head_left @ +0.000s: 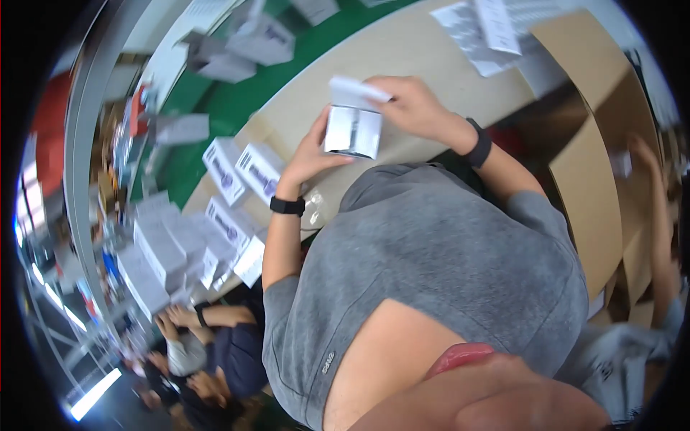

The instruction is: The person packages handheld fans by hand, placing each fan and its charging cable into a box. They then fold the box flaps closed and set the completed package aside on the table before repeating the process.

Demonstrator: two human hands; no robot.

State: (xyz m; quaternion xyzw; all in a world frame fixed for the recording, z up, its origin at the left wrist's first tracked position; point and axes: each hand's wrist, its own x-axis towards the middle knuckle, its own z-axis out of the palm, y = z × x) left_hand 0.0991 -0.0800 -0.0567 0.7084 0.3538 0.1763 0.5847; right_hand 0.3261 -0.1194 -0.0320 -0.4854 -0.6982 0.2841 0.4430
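Two bare hands hold a small white and silver cardboard box [351, 131] just above the edge of a long pale beige worktable [402, 50].

The left hand [310, 152] grips the box's left side, thumb along the lower edge and fingers curled behind; a black wristband [287, 206] sits on that wrist. The right hand [410, 106] pinches the open white top flap [356, 90] of the box, fingers closed on it, with a black watch [479, 144] on its wrist. To the left, white rectangular cartons with dark print [244, 172] lie in a row on the table. A large open brown cardboard carton [596, 187] stands at the right. Printed white paper sheets [489, 32] lie at the table's far end. Another person's hands [180, 323] work at lower left.
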